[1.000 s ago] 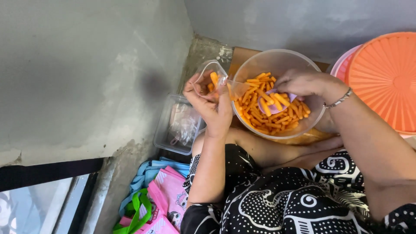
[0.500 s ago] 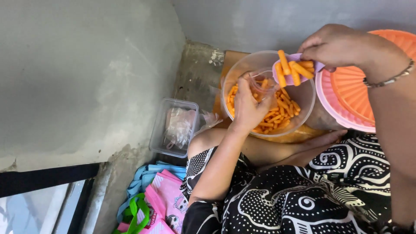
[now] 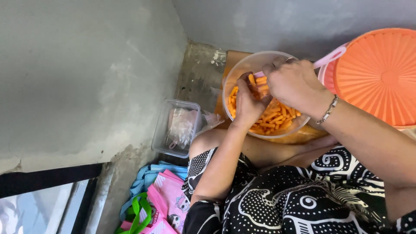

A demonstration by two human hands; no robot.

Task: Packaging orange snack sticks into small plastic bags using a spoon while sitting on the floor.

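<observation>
By my left knee, on the floor against the grey wall, stands a clear rectangular plastic box (image 3: pixel 177 127) holding crumpled see-through wrappers (image 3: pixel 182 125), whitish with a pink tint. Just beside it, nearer my leg, lies a loose bit of clear plastic bag (image 3: pixel 211 119). Lower down, under my left elbow, is a heap of flat bags (image 3: pixel 167 197): pink ones printed with cartoon doll faces, a light blue one, and bright green handles (image 3: pixel 139 212). I see no signs or screens.
</observation>
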